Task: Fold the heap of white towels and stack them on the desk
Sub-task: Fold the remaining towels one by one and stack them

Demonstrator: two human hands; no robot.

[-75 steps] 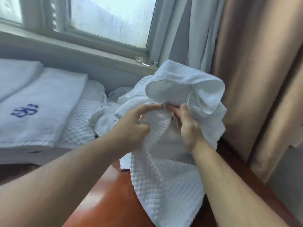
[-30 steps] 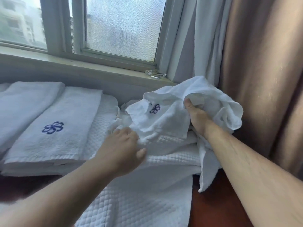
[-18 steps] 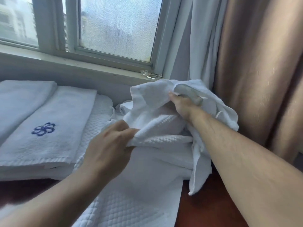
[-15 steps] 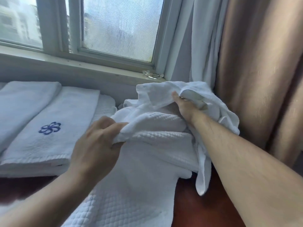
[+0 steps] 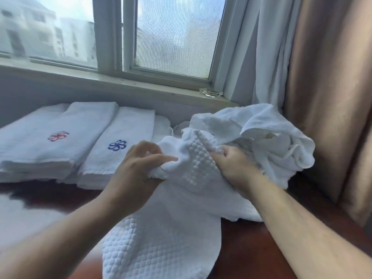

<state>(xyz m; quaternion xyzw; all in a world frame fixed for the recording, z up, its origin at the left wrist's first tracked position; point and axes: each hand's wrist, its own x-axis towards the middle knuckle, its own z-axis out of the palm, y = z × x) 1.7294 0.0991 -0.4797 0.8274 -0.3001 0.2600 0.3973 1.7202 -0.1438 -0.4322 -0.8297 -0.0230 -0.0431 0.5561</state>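
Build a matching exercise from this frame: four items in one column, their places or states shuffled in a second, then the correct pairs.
Items
1. red-emblem towel
2. blue-emblem towel
3. waffle-weave towel
4. glass dish

Places or states
A. on the windowsill
B. folded, toward the left edge of view
C. gripped by the left hand and right hand
D. folded on the desk, nearer the heap

Pairs: 1-B, 2-D, 3-C, 4-A

My left grip (image 5: 136,170) and right grip (image 5: 235,168) both pinch the bunched waffle-weave towel (image 5: 171,228), which trails near over the reddish surface (image 5: 251,248). The crumpled heap (image 5: 261,133) sits right; folded emblem towels (image 5: 124,137) lie left.
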